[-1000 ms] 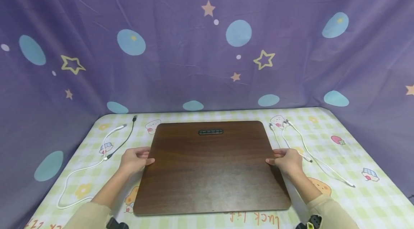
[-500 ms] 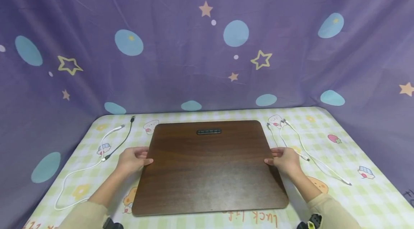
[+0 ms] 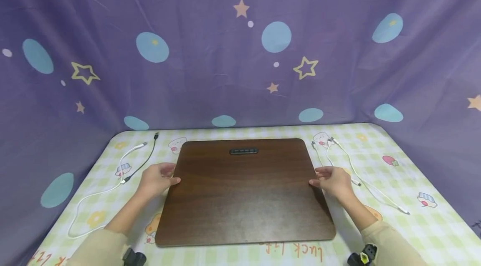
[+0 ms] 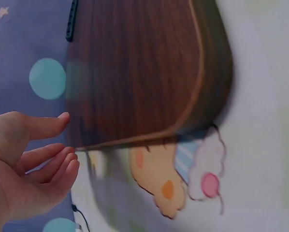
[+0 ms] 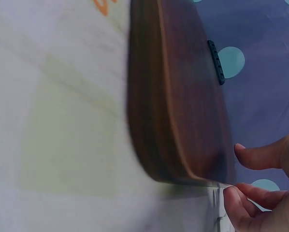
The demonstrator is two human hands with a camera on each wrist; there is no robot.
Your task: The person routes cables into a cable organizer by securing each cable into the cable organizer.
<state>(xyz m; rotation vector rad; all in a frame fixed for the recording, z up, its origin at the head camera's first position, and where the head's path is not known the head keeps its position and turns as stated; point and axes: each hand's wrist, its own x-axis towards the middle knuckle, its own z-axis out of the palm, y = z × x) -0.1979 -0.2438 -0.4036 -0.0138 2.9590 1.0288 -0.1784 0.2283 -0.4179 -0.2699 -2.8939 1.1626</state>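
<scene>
A brown wood-grain board (image 3: 244,199) with rounded corners lies flat in the middle of the table in the head view. Near its far edge sits a slotted black strip (image 3: 244,151). My left hand (image 3: 155,180) is at the board's left edge. In the left wrist view its thumb stands slightly above the top face, while the other fingers (image 4: 57,166) are right at the edge. My right hand (image 3: 336,181) mirrors this at the right edge. Its thumb is spread from the fingers (image 5: 238,203) in the right wrist view, with fingertips beside the board's rim.
On the left lie a long white cable (image 3: 95,195) and a short black cable (image 3: 144,163). Several white cables (image 3: 370,184) lie to the right, close to my right hand. A checked cloth (image 3: 398,228) covers the table, and a purple curtain (image 3: 195,49) hangs behind it.
Both hands have risen slightly and shifted a little toward the back along the board's sides. Board and cables keep their places on the cloth; the head view sways slightly.
</scene>
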